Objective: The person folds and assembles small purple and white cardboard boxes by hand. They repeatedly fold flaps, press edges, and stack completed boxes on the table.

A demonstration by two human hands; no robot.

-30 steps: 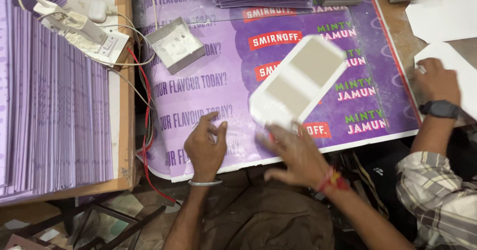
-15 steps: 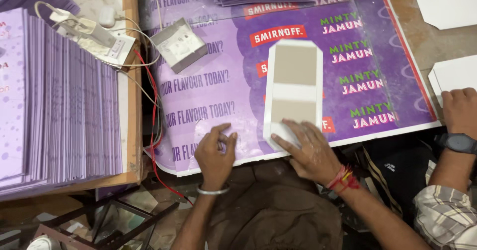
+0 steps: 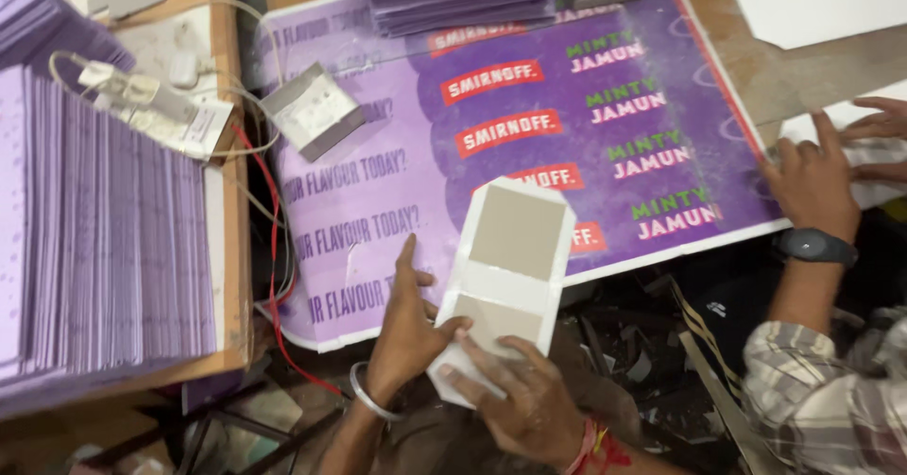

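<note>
Since half a second ago the white folded card has slid toward me and tilted, its lower end now past the edge of the purple printed sheet covering the surface. Fingers of my left hand rest spread along the card's left edge, thumb pressing its lower panel. Those of my right hand lie flat and nearly closed over the bottom corner, wrist bent inward. Another person's hand presses white paper at right.
</note>
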